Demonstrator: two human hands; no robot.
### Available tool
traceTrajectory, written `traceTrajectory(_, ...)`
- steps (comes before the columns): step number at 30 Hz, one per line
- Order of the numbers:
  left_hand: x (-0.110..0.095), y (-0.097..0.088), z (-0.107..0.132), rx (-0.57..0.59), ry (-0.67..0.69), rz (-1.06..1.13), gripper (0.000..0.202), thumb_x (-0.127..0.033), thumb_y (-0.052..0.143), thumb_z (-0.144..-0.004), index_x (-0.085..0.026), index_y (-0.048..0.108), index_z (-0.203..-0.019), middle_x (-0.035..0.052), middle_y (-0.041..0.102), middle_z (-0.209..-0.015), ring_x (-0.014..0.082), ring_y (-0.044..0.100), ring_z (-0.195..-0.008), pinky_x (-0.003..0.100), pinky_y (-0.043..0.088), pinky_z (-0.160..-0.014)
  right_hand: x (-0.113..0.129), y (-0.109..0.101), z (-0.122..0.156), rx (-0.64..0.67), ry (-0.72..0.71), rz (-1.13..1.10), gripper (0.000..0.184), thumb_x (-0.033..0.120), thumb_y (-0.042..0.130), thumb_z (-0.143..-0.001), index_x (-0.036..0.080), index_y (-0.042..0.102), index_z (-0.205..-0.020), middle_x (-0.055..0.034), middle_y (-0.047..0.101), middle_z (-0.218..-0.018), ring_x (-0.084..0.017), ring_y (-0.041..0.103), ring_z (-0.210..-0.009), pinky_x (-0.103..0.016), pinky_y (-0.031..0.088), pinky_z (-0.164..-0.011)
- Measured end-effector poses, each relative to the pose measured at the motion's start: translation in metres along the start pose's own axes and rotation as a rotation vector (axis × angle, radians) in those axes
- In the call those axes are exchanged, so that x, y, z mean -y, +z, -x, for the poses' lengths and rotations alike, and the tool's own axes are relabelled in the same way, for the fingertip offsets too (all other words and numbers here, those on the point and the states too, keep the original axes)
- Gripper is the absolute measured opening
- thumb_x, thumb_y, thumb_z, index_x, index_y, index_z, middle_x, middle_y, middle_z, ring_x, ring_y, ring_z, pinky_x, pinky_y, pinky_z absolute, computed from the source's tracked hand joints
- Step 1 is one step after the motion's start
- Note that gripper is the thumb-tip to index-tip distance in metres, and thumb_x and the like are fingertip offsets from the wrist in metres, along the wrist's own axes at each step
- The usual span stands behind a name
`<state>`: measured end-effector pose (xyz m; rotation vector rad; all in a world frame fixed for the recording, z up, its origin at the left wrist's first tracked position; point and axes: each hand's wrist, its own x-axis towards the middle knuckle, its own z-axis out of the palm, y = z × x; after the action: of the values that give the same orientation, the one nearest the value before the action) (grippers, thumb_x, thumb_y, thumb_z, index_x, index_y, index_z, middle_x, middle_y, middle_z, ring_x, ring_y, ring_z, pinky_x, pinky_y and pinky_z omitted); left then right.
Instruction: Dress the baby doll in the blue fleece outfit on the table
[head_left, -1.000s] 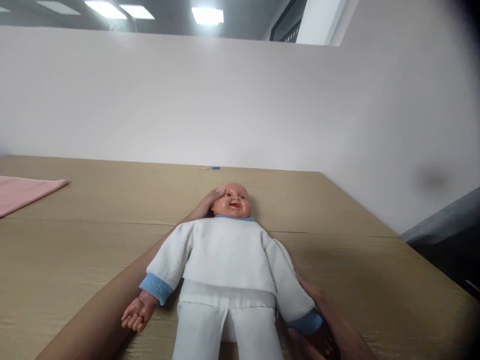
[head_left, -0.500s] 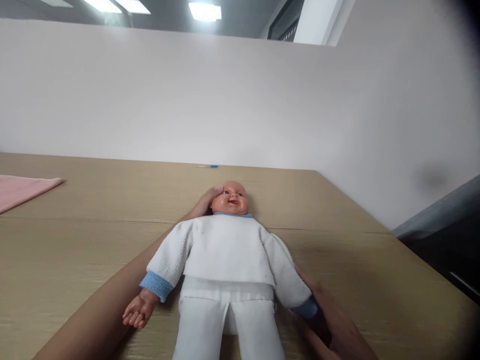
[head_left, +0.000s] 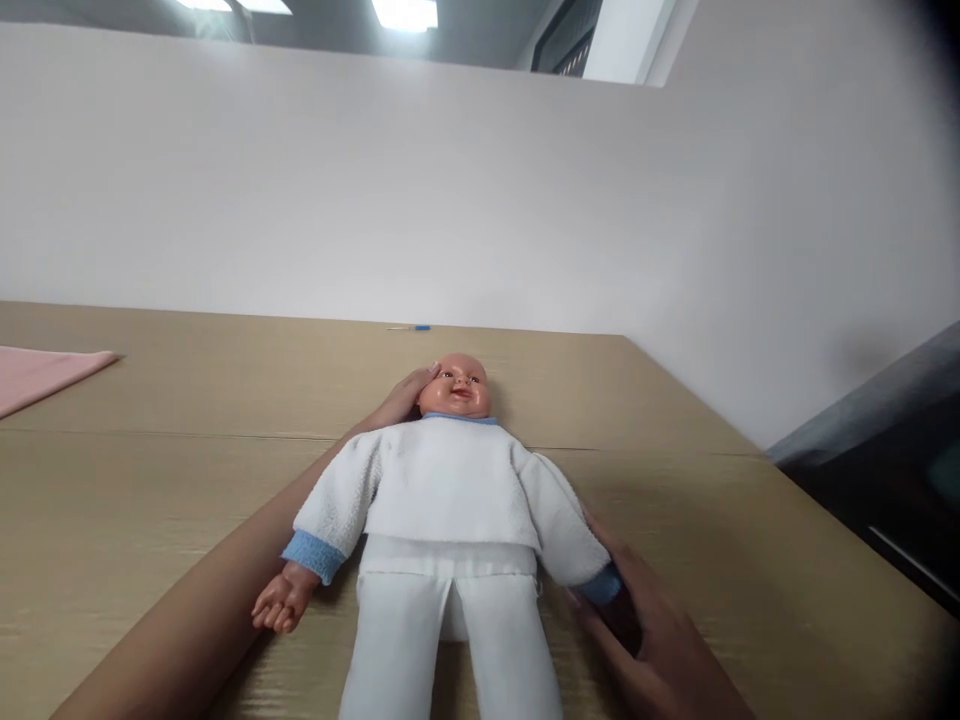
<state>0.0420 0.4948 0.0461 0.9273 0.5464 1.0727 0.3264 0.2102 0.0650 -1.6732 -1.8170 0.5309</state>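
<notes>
A baby doll (head_left: 450,490) in a white fleece top with blue cuffs and white trousers lies on its back on the wooden table (head_left: 150,480), head pointing away from me. My left hand (head_left: 401,400) cups the side and back of the doll's head, fingers curled round it, my forearm running under the doll's arm. My right hand (head_left: 637,630) wraps round the doll's other hand at the blue cuff, hiding it. The doll's free plastic hand (head_left: 279,603) rests on my left forearm.
A pink cloth (head_left: 37,375) lies at the table's far left. A small blue-tipped stick (head_left: 412,327) lies by the white wall (head_left: 480,200) at the table's far edge. A dark surface (head_left: 885,470) sits beyond the table's right edge.
The view has tipped slightly, so the doll sits a little higher in frame. My right hand has slid further over the doll's cuffed hand. The left hand stays at the head.
</notes>
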Motion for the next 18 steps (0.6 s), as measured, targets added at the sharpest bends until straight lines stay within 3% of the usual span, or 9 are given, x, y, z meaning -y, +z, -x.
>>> traceTrajectory(3,-0.004,0.003,0.005,0.007,-0.074,0.008,0.060,-0.058,0.083,-0.088,-0.013,0.077,-0.128,0.0164,0.080,-0.128,0.0351,0.068,-0.134,0.046,0.042,-0.125,-0.001,0.001,-0.002,-0.008,0.005,-0.014,0.066,0.053,0.061,-0.103,0.027,0.045,-0.162,-0.0152,0.060,-0.159,-0.033,0.064,-0.142,-0.050,0.059,-0.115)
traceTrajectory(7,-0.014,0.002,0.016,0.066,-0.142,0.034,0.062,-0.066,0.074,-0.091,-0.016,0.078,-0.127,0.0149,0.076,-0.137,0.0382,0.064,-0.139,0.050,0.045,-0.123,-0.002,0.002,-0.005,-0.042,-0.055,0.003,0.063,0.048,0.061,-0.103,0.027,0.045,-0.160,-0.0144,0.060,-0.158,-0.032,0.061,-0.144,-0.052,0.053,-0.121)
traceTrajectory(12,-0.029,-0.012,0.033,-0.145,-0.059,0.006,0.051,-0.061,0.073,-0.090,-0.022,0.077,-0.122,0.0092,0.061,-0.159,0.0336,0.048,-0.155,0.045,0.041,-0.127,-0.003,0.004,-0.008,-0.060,-0.112,-0.006,0.061,0.044,0.058,-0.105,0.025,0.044,-0.160,-0.0154,0.059,-0.158,-0.031,0.060,-0.145,-0.052,0.051,-0.122)
traceTrajectory(18,-0.034,-0.020,0.061,-0.195,-0.012,-0.051,0.054,-0.065,0.066,-0.091,-0.023,0.076,-0.124,0.0097,0.056,-0.164,0.0318,0.041,-0.160,0.046,0.034,-0.132,-0.006,0.007,-0.010,-0.078,-0.135,0.016,0.061,0.043,0.059,-0.104,0.021,0.045,-0.158,-0.0194,0.061,-0.156,-0.034,0.060,-0.144,-0.058,0.048,-0.122)
